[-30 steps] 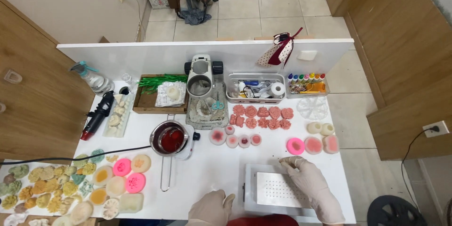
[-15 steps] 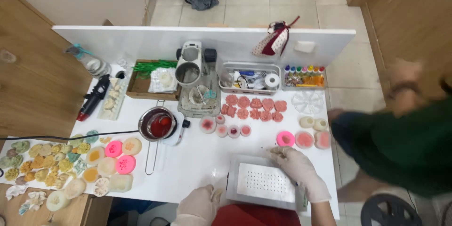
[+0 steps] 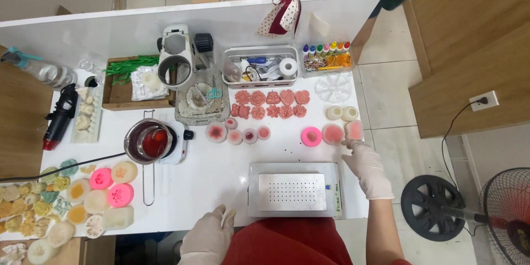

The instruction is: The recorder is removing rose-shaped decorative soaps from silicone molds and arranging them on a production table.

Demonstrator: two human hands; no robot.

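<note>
Reaching away from the perforated metal plate [image 3: 292,190], the gloved right hand [image 3: 367,168] now touches, fingers open, a pink mould [image 3: 354,129]; the left hand [image 3: 208,237] rests empty at the table edge [image 3: 165,218].

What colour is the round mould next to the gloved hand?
Bright pink mould, left of the right hand, in the head view.

Gloved right hand [image 3: 368,167] outstretched, gloved left hand [image 3: 208,237] low, open

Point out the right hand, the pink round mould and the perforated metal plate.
right hand [image 3: 368,167], head view, back of glove.
pink round mould [image 3: 311,136], head view, its centre.
perforated metal plate [image 3: 291,191], head view, middle of holes.
</note>
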